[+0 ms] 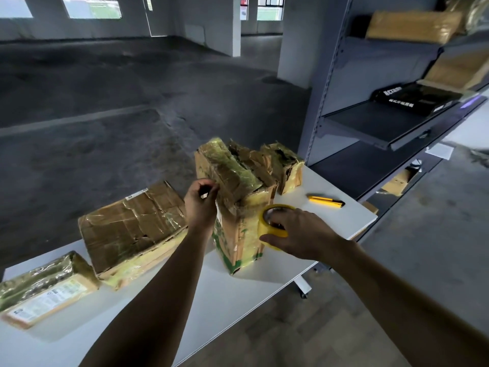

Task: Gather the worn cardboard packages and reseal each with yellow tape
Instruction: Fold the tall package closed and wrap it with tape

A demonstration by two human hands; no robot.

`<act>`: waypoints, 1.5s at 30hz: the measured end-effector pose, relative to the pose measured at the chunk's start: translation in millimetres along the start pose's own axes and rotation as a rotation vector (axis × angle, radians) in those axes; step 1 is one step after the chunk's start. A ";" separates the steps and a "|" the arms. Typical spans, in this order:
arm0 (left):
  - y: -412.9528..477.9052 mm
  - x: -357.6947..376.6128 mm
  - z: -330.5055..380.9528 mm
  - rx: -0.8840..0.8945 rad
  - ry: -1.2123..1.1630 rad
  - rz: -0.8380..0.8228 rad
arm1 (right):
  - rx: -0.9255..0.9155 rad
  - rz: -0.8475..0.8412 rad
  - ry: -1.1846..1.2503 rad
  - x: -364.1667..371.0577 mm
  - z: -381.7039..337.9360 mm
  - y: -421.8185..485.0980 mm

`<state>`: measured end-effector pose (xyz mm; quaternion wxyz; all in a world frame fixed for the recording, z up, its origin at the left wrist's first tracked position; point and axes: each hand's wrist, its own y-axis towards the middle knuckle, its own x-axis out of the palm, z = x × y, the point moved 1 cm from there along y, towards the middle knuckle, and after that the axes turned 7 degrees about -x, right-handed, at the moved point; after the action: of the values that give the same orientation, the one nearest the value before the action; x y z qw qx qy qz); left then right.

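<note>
Head view is showing the upright package (238, 197) standing near the far edge of the bench (238, 295), left hand (201, 205) fingers pinching its upper corner, apparently anchoring a tape end, while right hand (299, 231) fingers are gripping the yellow tape roll (264, 226) against its side, seemingly for drawing a strip.

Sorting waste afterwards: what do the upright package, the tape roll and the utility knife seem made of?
Upright package: brown cardboard, matte, creased and torn at the top, under glossy yellowish tape. Tape roll: shiny translucent yellow film, probably plastic. Utility knife: smooth yellow body with black end, likely plastic; blade not visible.
</note>
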<state>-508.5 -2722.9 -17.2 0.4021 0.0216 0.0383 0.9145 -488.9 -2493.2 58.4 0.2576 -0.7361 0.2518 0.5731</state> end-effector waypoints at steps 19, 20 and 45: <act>-27.9 41.1 60.9 0.327 1.156 -0.575 | 0.032 -0.017 -0.080 15.1 -5.4 7.9; -26.4 40.4 59.1 0.371 1.209 -0.582 | 0.024 -0.022 -0.074 14.9 -5.4 6.8; -37.4 77.5 94.1 0.030 1.426 -0.772 | -0.025 0.060 -0.140 -0.2 56.4 15.6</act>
<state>-526.8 -2635.6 74.0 0.5679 -0.5758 0.3025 0.5044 -539.6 -2467.0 45.2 0.2478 -0.6896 0.2479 0.6337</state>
